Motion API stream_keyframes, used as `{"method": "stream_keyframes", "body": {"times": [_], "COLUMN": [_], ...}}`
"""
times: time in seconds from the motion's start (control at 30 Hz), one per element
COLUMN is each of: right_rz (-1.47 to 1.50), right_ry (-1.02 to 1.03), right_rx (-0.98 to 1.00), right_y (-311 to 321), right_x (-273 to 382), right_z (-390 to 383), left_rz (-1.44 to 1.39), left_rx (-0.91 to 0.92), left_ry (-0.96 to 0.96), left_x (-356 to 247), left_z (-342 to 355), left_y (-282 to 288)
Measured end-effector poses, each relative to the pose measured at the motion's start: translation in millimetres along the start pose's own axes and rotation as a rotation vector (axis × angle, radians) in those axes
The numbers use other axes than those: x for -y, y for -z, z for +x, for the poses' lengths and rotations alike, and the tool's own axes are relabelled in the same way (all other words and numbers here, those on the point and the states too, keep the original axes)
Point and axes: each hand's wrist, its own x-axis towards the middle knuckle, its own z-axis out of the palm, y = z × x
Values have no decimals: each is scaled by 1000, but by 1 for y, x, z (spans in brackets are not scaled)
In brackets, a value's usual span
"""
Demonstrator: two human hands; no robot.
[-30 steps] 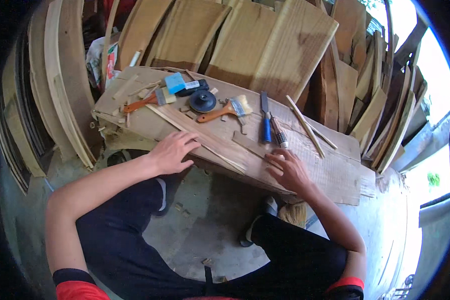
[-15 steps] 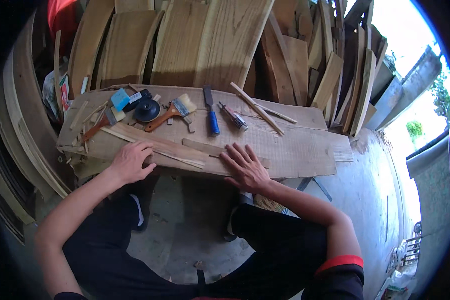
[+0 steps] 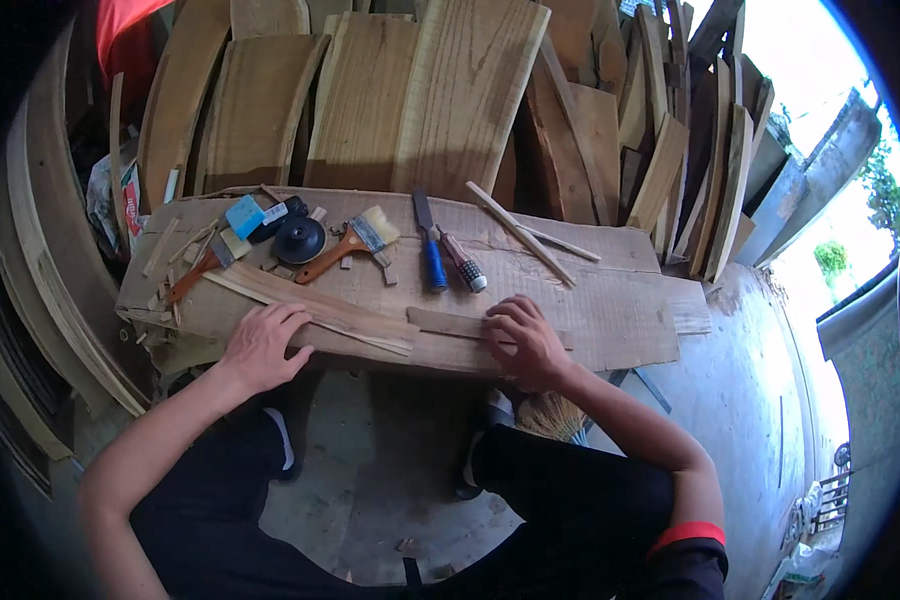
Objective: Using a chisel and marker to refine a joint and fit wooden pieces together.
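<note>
1. The thin wooden strip has shifted right since the previous frame; its left end now lies by the right end of the wider strip.
2. The right hand, spread flat before, is now half-curled over the thin strip; I cannot tell whether it grips it.
3. The left hand stays loosely open, thumb apart, fingers on the wider strip.
4. Both strips lie along the table's near side.

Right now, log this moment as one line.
left hand: at wide wood strip | right hand: over narrow wood strip, contact unclear | strips: lying on work surface | nearby: blue-handled tool, black disc
</note>
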Motion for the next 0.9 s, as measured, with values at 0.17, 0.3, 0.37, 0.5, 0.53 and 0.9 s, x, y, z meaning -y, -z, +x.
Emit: {"method": "stream_keyframes", "body": {"times": [0.17,0.3,0.37,0.5,0.53,0.9], "right_rz": [258,277,194,-29,4,-158], "right_ry": [-272,-293,-347,-511,-509,-455], "right_rx": [66,277,179,-73,-78,38], "right_y": [14,42,52,73,74,68], "right_x": [-6,-32,-55,-135,-146,-161], "right_z": [9,22,27,29,35,44], "left_rz": [32,7,6,26,28,23], "left_rx": [-6,-6,-3,8,28,-6], "left_ry": [46,40,43,28,39,25], "left_x": [1,1,3,-1,-1,-2], "left_z": [3,1,-3,3,2,2], "left_y": [-3,-3,-5,-3,-2,-3]}}
